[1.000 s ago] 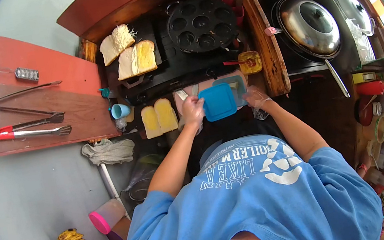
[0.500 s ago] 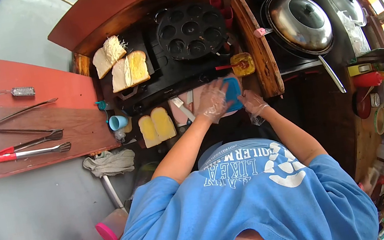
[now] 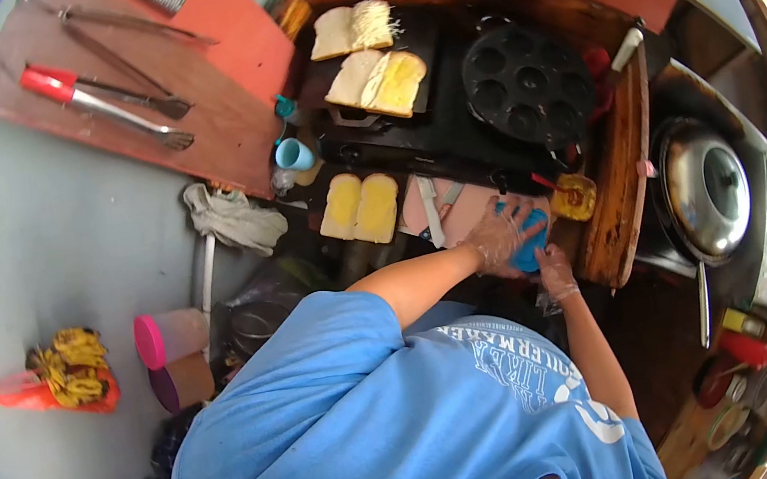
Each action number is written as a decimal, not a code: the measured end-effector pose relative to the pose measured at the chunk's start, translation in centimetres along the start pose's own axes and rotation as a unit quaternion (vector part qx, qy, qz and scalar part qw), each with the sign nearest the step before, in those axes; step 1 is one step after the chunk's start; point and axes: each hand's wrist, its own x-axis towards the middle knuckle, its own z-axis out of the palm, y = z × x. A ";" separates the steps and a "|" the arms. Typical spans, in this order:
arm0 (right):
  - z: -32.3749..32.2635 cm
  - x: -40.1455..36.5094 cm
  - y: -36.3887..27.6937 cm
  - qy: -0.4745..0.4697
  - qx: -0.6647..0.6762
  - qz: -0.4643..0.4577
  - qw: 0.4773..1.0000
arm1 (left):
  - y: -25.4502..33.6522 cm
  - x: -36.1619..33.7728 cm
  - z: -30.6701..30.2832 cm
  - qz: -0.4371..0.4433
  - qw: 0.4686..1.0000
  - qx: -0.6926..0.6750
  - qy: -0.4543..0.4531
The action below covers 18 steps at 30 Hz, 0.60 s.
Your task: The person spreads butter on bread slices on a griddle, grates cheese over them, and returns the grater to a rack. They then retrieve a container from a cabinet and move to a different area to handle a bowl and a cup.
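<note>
A blue plastic container or lid (image 3: 534, 246) lies at the right end of the pink cutting board (image 3: 472, 211). My left hand (image 3: 501, 234), in a clear plastic glove, rests over it with fingers spread. At its near right edge is my right hand (image 3: 556, 272), also gloved, with fingers closed on the rim. Left of my hands on the board are a white-handled knife (image 3: 430, 210) and a second knife (image 3: 450, 200). Two bread slices (image 3: 360, 208) with yellow spread sit left of the board. What is inside the blue container is hidden by my left hand.
Behind the board, a griddle stove (image 3: 411, 159) carries bread with grated topping (image 3: 372, 24), yellow-spread bread (image 3: 397, 84) and a round molded pan (image 3: 529, 78). A yellow spread tub (image 3: 575, 197) stands by the wooden side wall (image 3: 624, 209). A lidded wok (image 3: 705, 186) sits right; tongs (image 3: 112, 102) lie left.
The view has swung, so the stove and board now appear farther right and tilted. My left hand still covers the blue container, and my right hand remains at its edge.
</note>
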 end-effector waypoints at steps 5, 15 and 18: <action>-0.6 -1.0 -2.7 -0.030 0.198 0.096 0.975 | 0.3 0.0 -2.0 -0.007 0.999 -0.002 -0.046; 1.4 -3.6 -12.5 -0.108 0.332 0.052 0.935 | -3.1 -15.5 -8.3 -0.154 0.982 -0.099 0.054; 4.0 -2.1 -14.2 -0.147 0.270 0.050 0.950 | -7.9 -25.9 -10.8 -0.302 0.941 -0.109 0.111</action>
